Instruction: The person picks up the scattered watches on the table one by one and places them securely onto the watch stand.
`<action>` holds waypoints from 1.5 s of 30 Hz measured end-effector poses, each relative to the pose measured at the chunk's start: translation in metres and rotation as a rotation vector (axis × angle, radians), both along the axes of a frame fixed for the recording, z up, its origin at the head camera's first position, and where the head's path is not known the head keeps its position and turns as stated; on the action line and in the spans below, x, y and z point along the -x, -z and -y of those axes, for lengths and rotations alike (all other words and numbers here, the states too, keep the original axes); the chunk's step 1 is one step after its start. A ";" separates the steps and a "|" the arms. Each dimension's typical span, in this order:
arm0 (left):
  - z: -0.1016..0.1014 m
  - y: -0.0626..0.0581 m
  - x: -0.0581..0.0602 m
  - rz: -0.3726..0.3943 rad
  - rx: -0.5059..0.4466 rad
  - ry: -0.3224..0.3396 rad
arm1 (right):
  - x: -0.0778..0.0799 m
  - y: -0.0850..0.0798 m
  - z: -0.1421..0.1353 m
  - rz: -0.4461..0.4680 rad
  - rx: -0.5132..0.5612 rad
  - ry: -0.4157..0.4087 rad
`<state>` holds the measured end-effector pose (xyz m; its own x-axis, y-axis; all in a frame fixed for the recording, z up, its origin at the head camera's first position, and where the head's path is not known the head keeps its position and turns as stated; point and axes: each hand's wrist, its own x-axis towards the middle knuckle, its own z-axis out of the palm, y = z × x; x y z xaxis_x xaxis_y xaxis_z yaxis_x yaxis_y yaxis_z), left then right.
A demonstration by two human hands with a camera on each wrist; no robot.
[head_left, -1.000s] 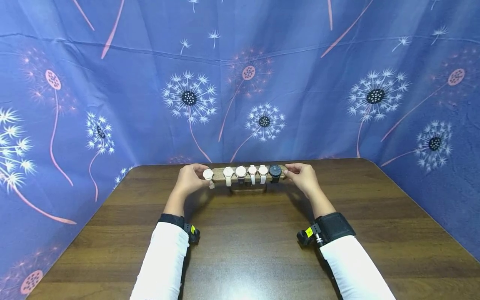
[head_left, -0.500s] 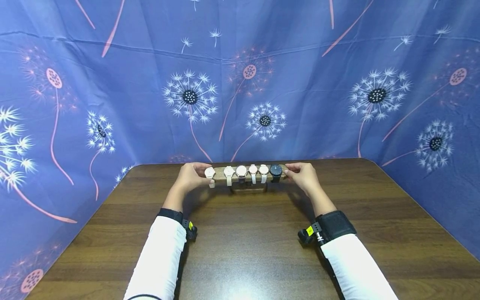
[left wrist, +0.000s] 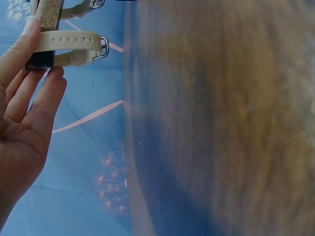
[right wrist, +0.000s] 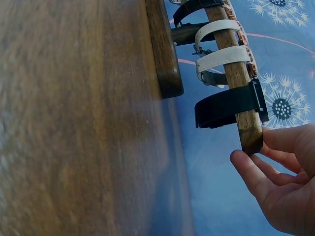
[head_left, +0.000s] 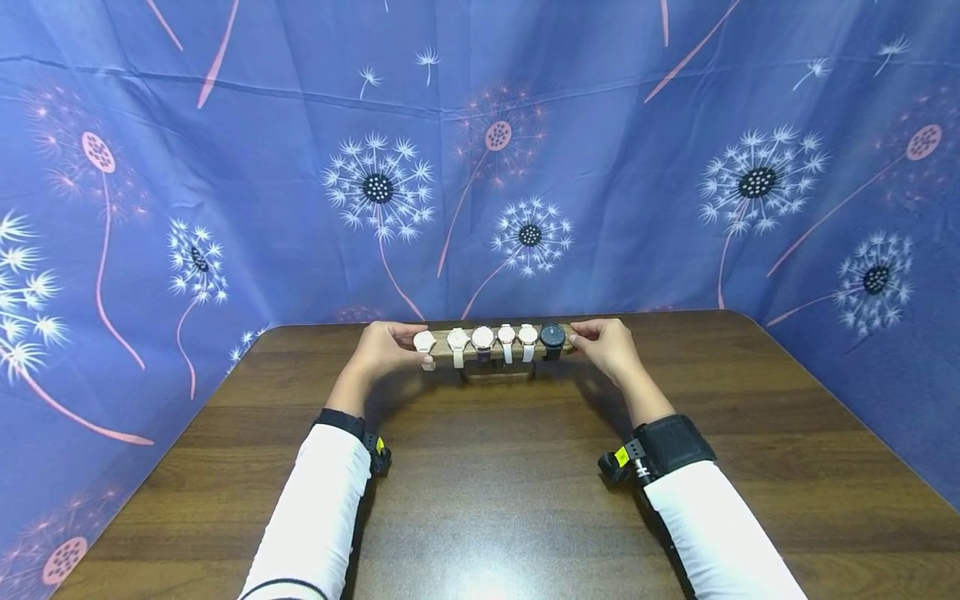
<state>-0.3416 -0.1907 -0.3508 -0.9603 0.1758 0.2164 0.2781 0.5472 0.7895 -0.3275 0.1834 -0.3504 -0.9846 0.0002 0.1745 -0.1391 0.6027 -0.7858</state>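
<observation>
A wooden watch stand point(head_left: 442, 350) stands at the far side of the table, its raised bar carrying several watches. At the bar's left end, my left hand point(head_left: 381, 350) holds a cream-strapped watch point(head_left: 423, 342) between thumb and fingers. Its buckled strap point(left wrist: 74, 42) loops round the bar in the left wrist view. My right hand point(head_left: 609, 350) pinches the bar's bare right end point(right wrist: 252, 137). Beside those fingers sits a black watch point(right wrist: 229, 105). Between the end watches are white-strapped watches point(head_left: 528, 337) and a dark-strapped watch point(head_left: 483, 338).
The brown wooden table point(head_left: 480, 467) reaches from the stand to the front. Behind it hangs a blue dandelion-print cloth point(head_left: 622, 208). The stand's wooden base point(right wrist: 167, 64) rests on the table below the bar.
My left hand has slid the cream-strapped watch a little to the right along the bar, nearer its neighbour. My right hand stays on the other end.
</observation>
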 end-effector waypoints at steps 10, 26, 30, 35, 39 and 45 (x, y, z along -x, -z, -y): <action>-0.004 -0.003 0.002 0.007 0.025 0.001 | 0.001 -0.003 -0.001 -0.023 -0.025 -0.026; -0.010 -0.006 0.004 -0.025 0.068 0.011 | 0.001 -0.004 -0.002 -0.092 -0.084 -0.026; -0.011 -0.006 0.005 -0.039 0.068 0.023 | 0.002 -0.005 -0.001 -0.130 -0.139 -0.021; -0.013 -0.008 0.006 -0.063 0.120 0.025 | 0.003 -0.005 0.000 -0.119 -0.145 -0.021; -0.015 -0.010 0.007 -0.064 0.165 0.025 | 0.003 -0.004 0.001 -0.094 -0.141 -0.020; -0.018 -0.014 0.007 -0.062 0.227 0.021 | 0.004 -0.004 0.001 -0.078 -0.146 -0.021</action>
<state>-0.3483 -0.1729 -0.3368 -0.9421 0.2467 0.2271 0.3353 0.7025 0.6278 -0.3318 0.1821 -0.3466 -0.9677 -0.0510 0.2467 -0.2096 0.7063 -0.6762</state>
